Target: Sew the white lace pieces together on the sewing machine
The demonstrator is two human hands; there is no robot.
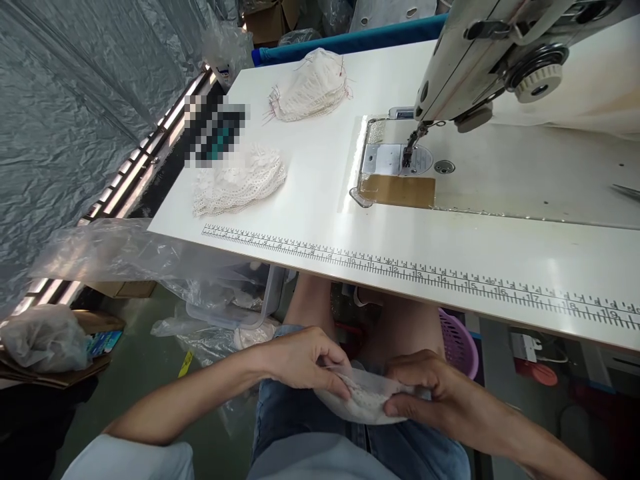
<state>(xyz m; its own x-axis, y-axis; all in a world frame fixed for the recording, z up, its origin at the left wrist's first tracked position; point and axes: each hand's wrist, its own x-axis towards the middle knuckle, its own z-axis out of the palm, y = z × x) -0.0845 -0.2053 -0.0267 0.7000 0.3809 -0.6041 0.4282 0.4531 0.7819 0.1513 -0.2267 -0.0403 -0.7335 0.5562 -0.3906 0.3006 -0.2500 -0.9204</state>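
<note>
A small, rounded white lace fabric piece (pixel 363 403) is held low in the lap, at six o'clock in the view, over blue denim jeans (pixel 285 417) and below the front edge of the table. It is gripped from both sides. The left hand (pixel 303 363) is placed at ten o'clock of the piece, with its fingers curled and closed and the upper edge pinched between thumb and fingertips. The right hand (pixel 427 390) is set at three o'clock of the piece, with its fingers closed around that end. A thin translucent layer is seen along the top edge between the two hands; whether it is a bag or a lining cannot be told.

A flat white sewing table (pixel 320 220) is spread at twelve o'clock of the hands, and a black printed ruler strip (pixel 400 270) is run along its near edge. A pale grey industrial sewing machine (pixel 500 60) is stood at two o'clock, with its needle and presser foot (pixel 407 155) lowered over a metal plate just behind a brown rectangular patch (pixel 397 191).

A heap of white lace pieces (pixel 240 180) is laid on the table at eleven o'clock, and a second cream heap with loose threads (pixel 313 87) is laid beyond it, well apart. A clear plastic box (pixel 240 303) is kept under the table's left end at ten o'clock, and a purple plastic basket (pixel 459 343) is seen just above the right hand.
</note>
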